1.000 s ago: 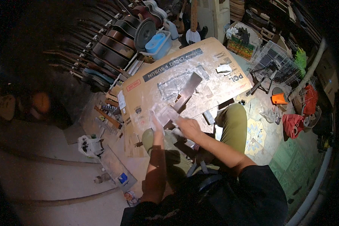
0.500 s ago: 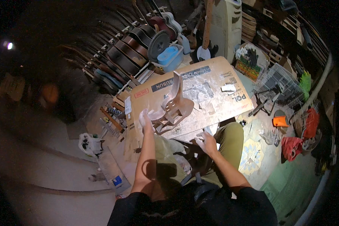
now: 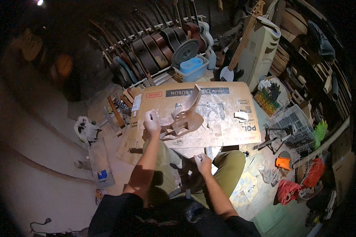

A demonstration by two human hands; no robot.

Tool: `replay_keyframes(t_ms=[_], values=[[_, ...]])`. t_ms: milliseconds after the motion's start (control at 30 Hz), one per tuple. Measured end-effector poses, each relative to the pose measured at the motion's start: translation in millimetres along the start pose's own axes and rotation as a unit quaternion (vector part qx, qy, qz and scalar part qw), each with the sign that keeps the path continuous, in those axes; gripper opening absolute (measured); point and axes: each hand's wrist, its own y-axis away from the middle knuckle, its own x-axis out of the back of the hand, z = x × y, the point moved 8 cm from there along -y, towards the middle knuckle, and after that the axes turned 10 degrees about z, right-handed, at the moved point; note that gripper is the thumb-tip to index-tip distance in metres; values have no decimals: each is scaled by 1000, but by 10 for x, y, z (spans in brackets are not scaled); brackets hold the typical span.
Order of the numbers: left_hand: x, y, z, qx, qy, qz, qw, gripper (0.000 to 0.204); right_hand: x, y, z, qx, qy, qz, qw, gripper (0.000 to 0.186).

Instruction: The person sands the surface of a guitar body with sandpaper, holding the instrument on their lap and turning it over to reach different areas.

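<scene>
My left hand (image 3: 152, 121) is closed on the left end of a brown, dust-covered wooden guitar body (image 3: 186, 123) with holes, cavities and a long upright horn. The body stands on a large cardboard sheet (image 3: 233, 132) dusted with pale powder. My right hand (image 3: 202, 164) is lower, over my lap near the sheet's front edge, its fingers closed around something small and pale that I cannot make out. A small white crumpled piece (image 3: 241, 115) lies on the right of the cardboard.
Guitars stand racked (image 3: 154, 51) behind, near blue tubs (image 3: 190, 65) and a leaning bass guitar (image 3: 228, 71). At right are a wire cage (image 3: 294, 122), an orange container (image 3: 283, 163) and red bags (image 3: 288, 191). Wooden tools (image 3: 115, 112) lie at left.
The guitar body has been turned and shows its broad, cut-out shape. My right hand has left it and moved down toward my lap; my left hand stayed on it. The view has shifted.
</scene>
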Motion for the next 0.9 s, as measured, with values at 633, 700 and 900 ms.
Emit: replay_keyframes(t_ms=[633,700,900], values=[[-101,185,67,-24,-53,-39,998,24,24,15,201,-42,-38,5,998,25],[-49,201,26,-18,-123,-43,991,26,-14,43,245,-35,-44,4,998,22],[-53,314,395,-91,-146,-15,985,28,-117,-27,928,-106,-20,25,994,24]])
